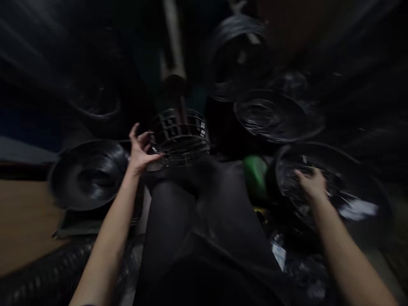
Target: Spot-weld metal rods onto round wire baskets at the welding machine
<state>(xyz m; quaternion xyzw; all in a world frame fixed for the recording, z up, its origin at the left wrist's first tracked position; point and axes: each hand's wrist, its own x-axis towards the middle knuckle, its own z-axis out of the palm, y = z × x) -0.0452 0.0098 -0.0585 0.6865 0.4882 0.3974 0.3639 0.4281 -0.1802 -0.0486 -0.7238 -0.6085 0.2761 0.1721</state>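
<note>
Just ahead of the knees, in dark trousers (178, 221): a round wire basket (183, 136), thin rings one above another, little white bits around the side. Standing upright, wider than tall, round, so no long way to it.

Just beside its left edge, the left hand (140, 153), much nearer than the other one. Fingers up and spread, thumb aimed in at the basket, nothing held in that grip. Touching the wire or just short of it: cannot tell, too dark and blurry. From this grip, basket straight to the right. From the right hand (312, 182), basket well apart, to the left and farther ahead, with a green round thing (255, 176) between.

Right hand over a big black bowl (334, 155). Thumb and fingers bent toward each other above dark shiny stuff (291, 191). Something small in that grip, or nothing: cannot tell. To the right of the wrist, a white scrap (358, 209).

Beyond the left arm, another black bowl (60, 182) with a dark shiny roll (114, 165) inside. Up on the right, a third bowl (293, 119). Above the basket, a pale pole (174, 38), low end behind or inside the rings: cannot tell which.
</note>
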